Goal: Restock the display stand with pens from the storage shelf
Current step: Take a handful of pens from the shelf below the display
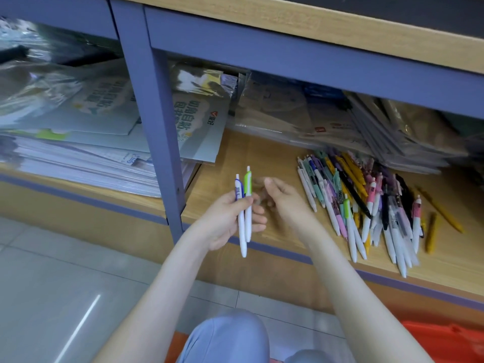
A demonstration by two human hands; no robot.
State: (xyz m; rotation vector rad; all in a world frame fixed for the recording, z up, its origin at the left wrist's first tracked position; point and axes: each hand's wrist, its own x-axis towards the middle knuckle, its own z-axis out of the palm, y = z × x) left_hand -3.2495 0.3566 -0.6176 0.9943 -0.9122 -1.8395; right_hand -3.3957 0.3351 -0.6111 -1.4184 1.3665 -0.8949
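My left hand (225, 221) grips two white pens upright, one with a blue clip (240, 221) and one with a green clip (248, 205). My right hand (285, 203) hovers just to their right, fingers loosely curled and blurred, with nothing visible in it. A loose pile of several pens (372, 205) in white, pink, yellow, black and mint lies on the wooden storage shelf (262, 158) to the right of both hands. The display stand is not in view.
A purple metal upright (157, 127) divides the shelf. Stacks of plastic-wrapped paper goods (78, 142) fill the left bay, and more packets (392, 127) lean at the back right. An orange object (445, 341) sits on the tiled floor at lower right; my knees show below.
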